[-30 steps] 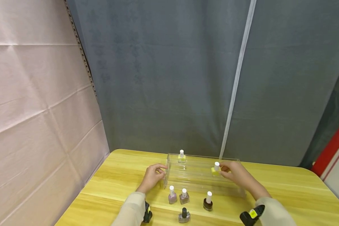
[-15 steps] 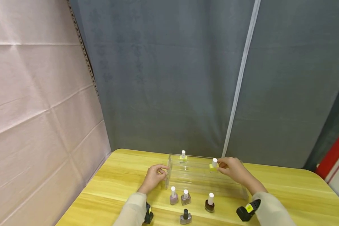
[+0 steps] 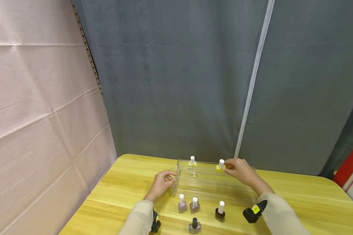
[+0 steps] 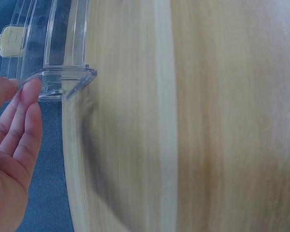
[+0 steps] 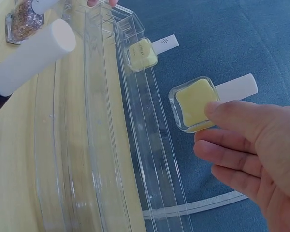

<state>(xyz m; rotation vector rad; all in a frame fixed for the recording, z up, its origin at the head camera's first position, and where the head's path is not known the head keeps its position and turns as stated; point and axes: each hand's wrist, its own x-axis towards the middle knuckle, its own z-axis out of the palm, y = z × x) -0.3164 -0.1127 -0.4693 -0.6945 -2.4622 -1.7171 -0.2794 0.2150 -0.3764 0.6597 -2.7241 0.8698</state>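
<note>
My right hand (image 3: 243, 172) pinches a yellow nail polish bottle (image 5: 192, 102) with a white cap between thumb and fingers. It is held above the upper tiers of a clear stepped display rack (image 3: 211, 186), apart from it in the right wrist view. A second yellow nail polish bottle (image 3: 192, 164) stands on the top tier near the left end. At that end my left hand (image 3: 160, 184) holds the rack's side panel (image 4: 53, 77) between thumb and forefinger, the other fingers bent beside it.
In front of the rack stand a lilac bottle (image 3: 182, 207), a glittery white-capped bottle (image 3: 195, 207), a dark white-capped bottle (image 3: 220, 213) and a black-capped bottle (image 3: 194, 226). A grey curtain (image 3: 176, 81) hangs behind the wooden table (image 3: 120, 182).
My right hand has carried the yellow nail polish bottle up and slightly left, toward the rack's back tier. My left hand stays at the rack's left end.
</note>
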